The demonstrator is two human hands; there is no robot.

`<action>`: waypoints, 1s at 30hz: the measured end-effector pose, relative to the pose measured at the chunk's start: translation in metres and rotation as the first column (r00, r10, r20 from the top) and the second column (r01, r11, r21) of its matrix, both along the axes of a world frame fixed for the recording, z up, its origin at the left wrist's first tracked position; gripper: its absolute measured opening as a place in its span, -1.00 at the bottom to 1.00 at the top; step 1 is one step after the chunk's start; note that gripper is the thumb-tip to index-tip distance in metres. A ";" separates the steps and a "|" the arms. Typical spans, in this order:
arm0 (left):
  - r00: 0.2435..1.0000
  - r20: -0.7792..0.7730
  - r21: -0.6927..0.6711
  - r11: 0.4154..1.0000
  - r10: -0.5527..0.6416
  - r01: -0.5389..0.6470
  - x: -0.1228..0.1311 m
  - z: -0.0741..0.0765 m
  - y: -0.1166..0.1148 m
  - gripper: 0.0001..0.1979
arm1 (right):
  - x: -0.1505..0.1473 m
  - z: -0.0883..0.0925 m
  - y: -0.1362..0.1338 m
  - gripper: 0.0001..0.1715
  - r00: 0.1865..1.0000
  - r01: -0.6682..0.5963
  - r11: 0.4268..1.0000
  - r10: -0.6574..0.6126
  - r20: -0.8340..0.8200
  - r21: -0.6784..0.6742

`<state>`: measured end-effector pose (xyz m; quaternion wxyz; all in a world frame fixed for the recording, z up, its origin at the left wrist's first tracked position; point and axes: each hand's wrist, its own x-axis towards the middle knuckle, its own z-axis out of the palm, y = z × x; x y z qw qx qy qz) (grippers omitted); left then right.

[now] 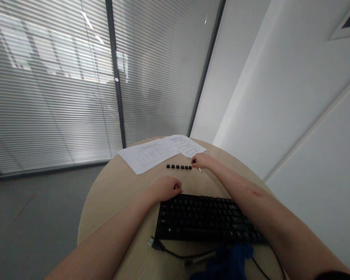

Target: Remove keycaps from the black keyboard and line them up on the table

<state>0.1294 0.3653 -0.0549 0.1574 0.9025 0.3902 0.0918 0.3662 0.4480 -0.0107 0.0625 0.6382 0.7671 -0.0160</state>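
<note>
A black keyboard (201,217) lies on the round wooden table, close to me. My left hand (167,188) rests at its far left corner with the fingers curled; what they hold, if anything, is hidden. Further out, my right hand (202,160) pinches a small black keycap (195,161) between its fingers. It is at the right end of a row of several black keycaps (177,167) set side by side on the wood. A small whitish object (200,170) lies just below the right hand, too small to make out.
Printed paper sheets (151,153) overlap at the table's (105,202) far side. In front of the keyboard lie a cable with a USB plug (156,243), a pen-like stick (202,257) and a blue cloth-like bundle (230,262). Glass with blinds and a white wall stand beyond.
</note>
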 end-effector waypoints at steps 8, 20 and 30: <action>0.999 0.039 -0.016 1.000 -0.015 0.015 0.000 -0.006 0.006 -0.77 | 0.016 0.031 -0.041 -0.71 0.978 0.023 0.992 0.004 -0.208 0.123; 0.999 0.022 -0.055 0.998 -0.029 0.030 0.000 -0.003 0.007 -0.77 | 0.033 -0.010 -0.165 -0.78 0.493 0.097 0.987 -0.157 -0.855 -0.126; 0.997 0.053 -0.114 0.992 -0.048 0.054 -0.006 -0.004 0.011 -0.73 | 0.036 -0.051 -0.175 -0.48 0.236 -0.046 0.992 -0.102 -0.966 -0.116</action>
